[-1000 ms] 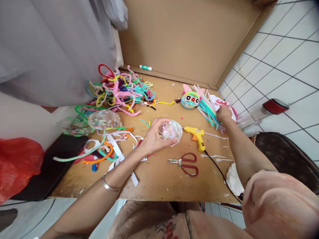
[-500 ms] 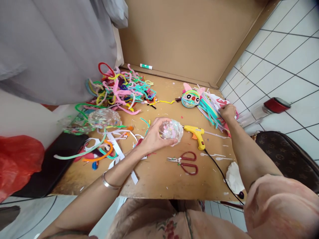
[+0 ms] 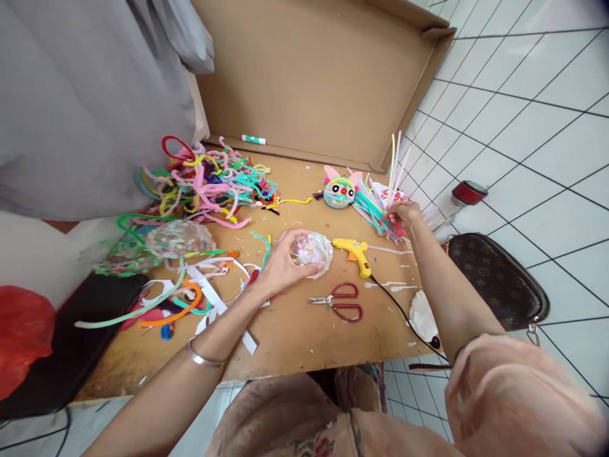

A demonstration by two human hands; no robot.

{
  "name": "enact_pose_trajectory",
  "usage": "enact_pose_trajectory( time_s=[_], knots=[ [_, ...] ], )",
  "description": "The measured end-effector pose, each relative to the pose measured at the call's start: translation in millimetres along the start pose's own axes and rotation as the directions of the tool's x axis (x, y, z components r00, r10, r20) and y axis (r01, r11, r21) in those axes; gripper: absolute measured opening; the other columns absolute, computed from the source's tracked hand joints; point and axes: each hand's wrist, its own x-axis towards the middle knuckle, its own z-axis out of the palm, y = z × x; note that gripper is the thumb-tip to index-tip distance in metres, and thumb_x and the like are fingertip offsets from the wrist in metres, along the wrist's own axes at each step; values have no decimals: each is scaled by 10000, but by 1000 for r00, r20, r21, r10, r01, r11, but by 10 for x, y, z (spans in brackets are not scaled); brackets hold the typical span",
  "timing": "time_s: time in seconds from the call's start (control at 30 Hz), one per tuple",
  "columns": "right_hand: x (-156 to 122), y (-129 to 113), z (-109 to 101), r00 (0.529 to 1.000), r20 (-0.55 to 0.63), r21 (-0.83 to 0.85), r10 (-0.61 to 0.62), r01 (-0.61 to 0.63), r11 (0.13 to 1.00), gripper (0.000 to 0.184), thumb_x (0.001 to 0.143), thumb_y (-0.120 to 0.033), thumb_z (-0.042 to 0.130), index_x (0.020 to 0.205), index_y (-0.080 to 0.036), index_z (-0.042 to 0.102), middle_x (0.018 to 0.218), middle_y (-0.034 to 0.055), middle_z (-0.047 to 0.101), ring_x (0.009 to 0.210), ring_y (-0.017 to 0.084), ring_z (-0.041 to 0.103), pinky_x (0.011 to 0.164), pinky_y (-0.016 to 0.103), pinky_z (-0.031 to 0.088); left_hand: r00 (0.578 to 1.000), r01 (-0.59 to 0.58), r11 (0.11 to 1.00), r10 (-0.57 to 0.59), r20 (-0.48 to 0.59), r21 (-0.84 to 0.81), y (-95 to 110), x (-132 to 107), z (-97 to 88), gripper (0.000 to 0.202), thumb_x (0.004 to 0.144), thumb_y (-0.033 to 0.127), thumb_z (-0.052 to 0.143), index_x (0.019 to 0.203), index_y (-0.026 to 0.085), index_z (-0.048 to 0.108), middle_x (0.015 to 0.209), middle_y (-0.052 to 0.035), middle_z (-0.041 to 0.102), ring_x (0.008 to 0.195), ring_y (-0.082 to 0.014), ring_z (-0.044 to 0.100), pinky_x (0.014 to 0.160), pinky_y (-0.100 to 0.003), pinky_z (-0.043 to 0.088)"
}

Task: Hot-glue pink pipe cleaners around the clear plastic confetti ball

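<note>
My left hand [image 3: 278, 270] is wrapped round a clear glittery ball [image 3: 311, 251] resting on the wooden table [image 3: 304, 336]. My right hand [image 3: 403, 216] is closed on a few pale pipe cleaners [image 3: 394, 158], which stick upward from its fingers. It is beside a bundle of coloured pipe cleaners [image 3: 373, 206] at the table's far right. A round pipe-cleaner face figure [image 3: 339, 192] lies just left of that bundle. A yellow glue gun [image 3: 354, 252] lies between my hands, right of the ball.
Red-handled scissors [image 3: 337, 303] lie near the front edge. A tangle of pipe cleaners [image 3: 209, 181] fills the far left, with a second glittery ball [image 3: 178, 238] and paper strips [image 3: 214, 298] nearby. A cardboard sheet [image 3: 314, 76] stands behind. A brown bag [image 3: 495, 279] and a red-lidded jar [image 3: 464, 193] sit on the tiled floor.
My right hand has lifted a few pale pipe cleaners up out of the bundle. My left hand stays on the ball. The view has shifted a little.
</note>
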Motion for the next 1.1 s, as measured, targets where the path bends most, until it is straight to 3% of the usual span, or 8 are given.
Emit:
enact_pose_trajectory(
  time_s=[0.13,0.3,0.4,0.5,0.57,0.7,0.87,1.1],
  knots=[
    [-122,-14,-61,992,0,-107,130,-129,986,383,922,-388,585,1235,-169,558,1240,85,595,1068,206,614,900,429,545,1000,-13,1000,13,-8,3,17,-4,0,623,608,382,765,1161,207,539,1205,-77,582,1123,-269,575,967,-411,478],
    [-212,-21,-61,988,-57,-224,144,-153,963,386,923,-395,582,1239,-173,556,1243,85,594,1068,207,612,897,432,547,999,-31,999,31,-10,-10,1,-3,0,614,606,373,772,1155,214,548,1202,-67,584,1110,-259,575,981,-407,471],
    [-250,-23,-101,988,-135,-335,81,-122,934,373,920,-383,590,1223,-168,565,1233,86,599,1061,206,614,897,425,546,999,-32,999,32,-23,-19,-26,4,7,624,601,360,776,1165,219,547,1206,-66,582,1101,-257,580,981,-407,472],
    [-280,-47,-139,978,-201,-471,-65,-38,881,239,847,-226,653,1073,-149,636,1149,93,637,1061,219,604,924,366,505,999,-29,999,29,-21,-34,-32,7,10,630,598,356,781,1167,219,546,1215,-70,577,1104,-259,577,986,-416,467],
    [-289,-71,-100,973,-175,-546,-150,31,837,133,800,-150,637,928,-159,668,1038,84,674,1043,221,607,929,323,474,999,-31,999,31,-10,-41,-22,2,9,626,601,362,783,1164,219,548,1215,-71,575,1103,-260,576,984,-419,466],
    [-262,-94,168,982,-57,-635,-180,103,766,48,769,-202,652,789,-166,676,929,99,703,1037,251,622,929,342,466,999,-33,998,33,1,-56,-5,-11,12,637,598,363,793,1167,221,545,1206,-70,571,1111,-259,570,963,-404,479],
    [-180,-42,439,994,-53,-669,-97,37,742,138,624,-49,683,741,-122,669,992,193,698,1064,339,632,914,446,480,999,-38,997,38,1,-64,-36,5,11,644,600,352,804,1173,215,545,1203,-72,564,1113,-253,566,966,-401,480],
    [-153,-82,327,988,-120,-512,-100,25,859,134,745,-105,553,620,-132,590,697,96,628,850,227,676,779,338,505,997,-75,995,75,-5,-72,-55,16,7,639,600,329,814,1172,220,552,1213,-75,570,1097,-245,581,943,-387,494]
  ],
)
